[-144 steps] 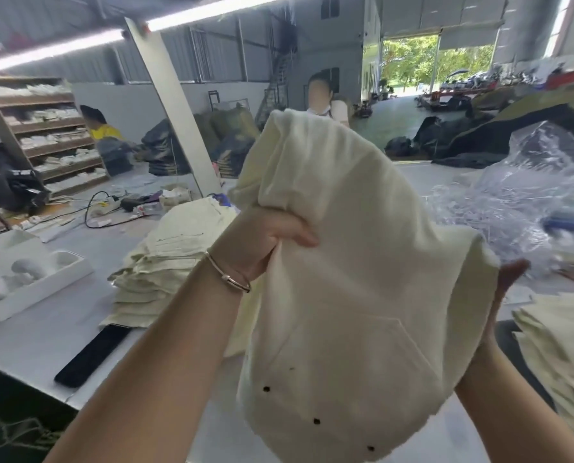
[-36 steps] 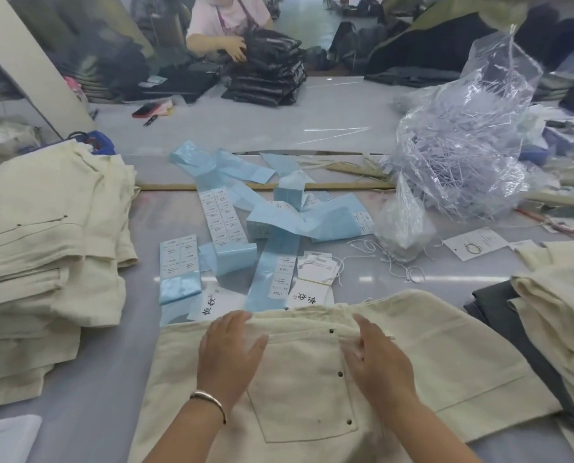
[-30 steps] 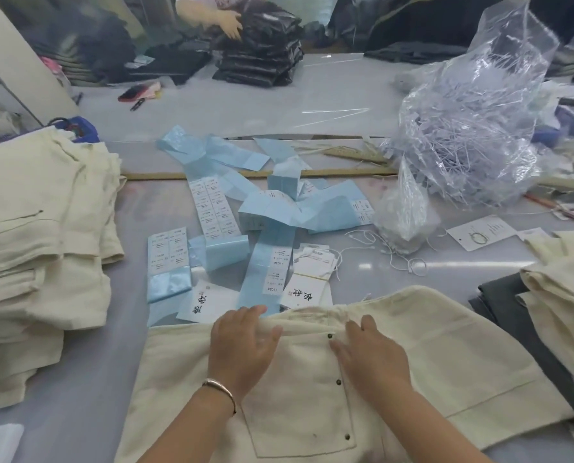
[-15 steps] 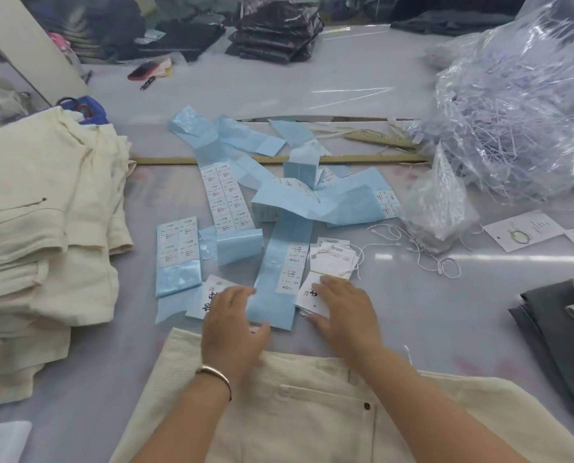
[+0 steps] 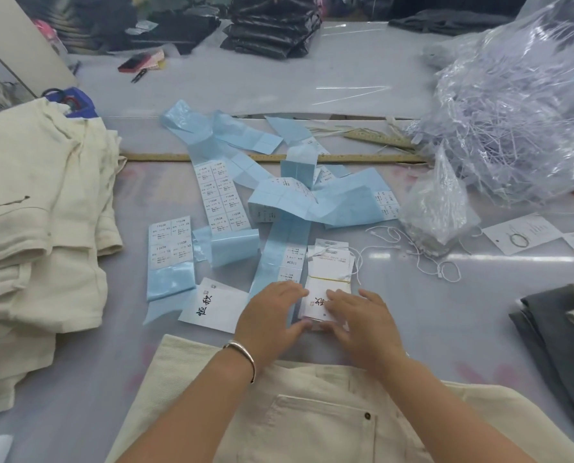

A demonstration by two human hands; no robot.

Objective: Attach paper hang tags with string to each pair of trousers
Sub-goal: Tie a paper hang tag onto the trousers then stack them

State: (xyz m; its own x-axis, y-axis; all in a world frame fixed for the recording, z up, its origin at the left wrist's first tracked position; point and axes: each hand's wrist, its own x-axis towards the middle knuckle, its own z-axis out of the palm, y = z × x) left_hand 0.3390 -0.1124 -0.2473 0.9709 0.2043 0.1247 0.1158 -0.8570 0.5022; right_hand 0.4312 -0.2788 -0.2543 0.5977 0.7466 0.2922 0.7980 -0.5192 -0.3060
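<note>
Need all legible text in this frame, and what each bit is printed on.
"1103#": sticker sheet left of the blue roll, repeated on its labels, upside down; finer print too small.
"1103#": long sticker strip, blurred, likely the same.
Two brush-style characters: loose white hang tag, not legible to me.
Partly covered characters: banded tag stack under the left hand and right hand; unreadable.
Ruler markings and card print: too small.
</note>
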